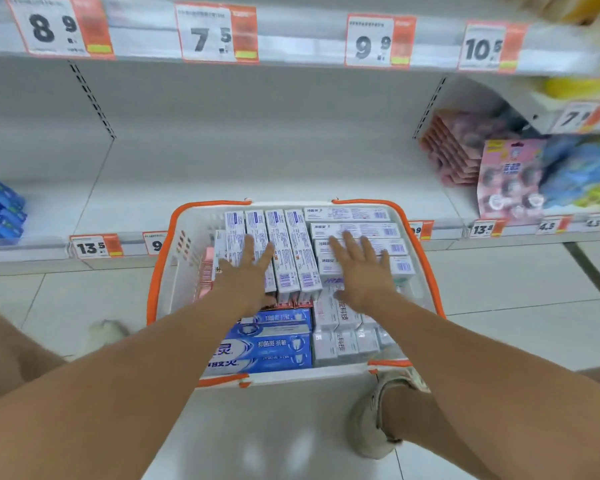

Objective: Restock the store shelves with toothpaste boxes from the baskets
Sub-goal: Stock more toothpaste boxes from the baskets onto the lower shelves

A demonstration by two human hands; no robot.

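The white basket with orange rim [160, 282] sits on the floor right against the bare lower shelf [257, 174], so its toothpaste boxes [291, 251] travel hardly any way. Left hand [248, 271] and right hand [361, 271] lie flat, fingers spread, gripping nothing, probably choosing a row.

Looking at a shop aisle, a supermarket or drugstore. Running above the basket [426, 258]: a white metal shelf [257, 161] with slotted uprights, carrying orange-and-white price tags [216, 33] along its upper edge and more along the lip just behind the basket. Sitting on pale floor tiles [520, 289]: the white, orange-rimmed basket, holding packed toothpaste boxes [291, 251]. Stacking up right of the basket: pink packaged goods [510, 181]; left of it, blue boxes [0, 209].
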